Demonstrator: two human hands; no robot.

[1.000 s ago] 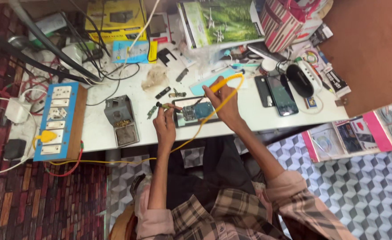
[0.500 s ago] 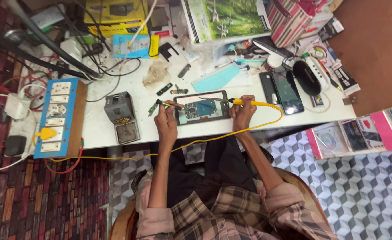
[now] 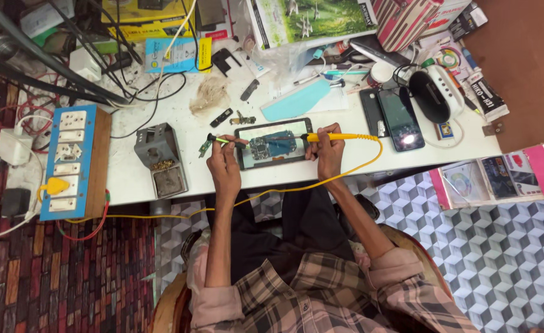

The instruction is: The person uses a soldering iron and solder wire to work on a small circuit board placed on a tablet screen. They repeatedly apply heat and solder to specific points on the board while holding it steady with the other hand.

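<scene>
Two hands grip tools over an opened phone (image 3: 273, 143): right (image 3: 328, 154) yellow iron (image 3: 339, 137), left (image 3: 224, 161) tweezers (image 3: 227, 140)

Single head view, steeply downward, desk (image 3: 161, 179) near

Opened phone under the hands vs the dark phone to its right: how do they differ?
The opened phone shows its blue-green circuit board; the dark phone lies closed, glossy screen up with a glare spot. The opened phone lies crosswise at the desk's front edge; the dark phone lies lengthwise, further back. The left hand and right hand, with the yellow soldering iron, are at the opened phone; nothing touches the dark phone. Both lie flat on the white desk.
</scene>
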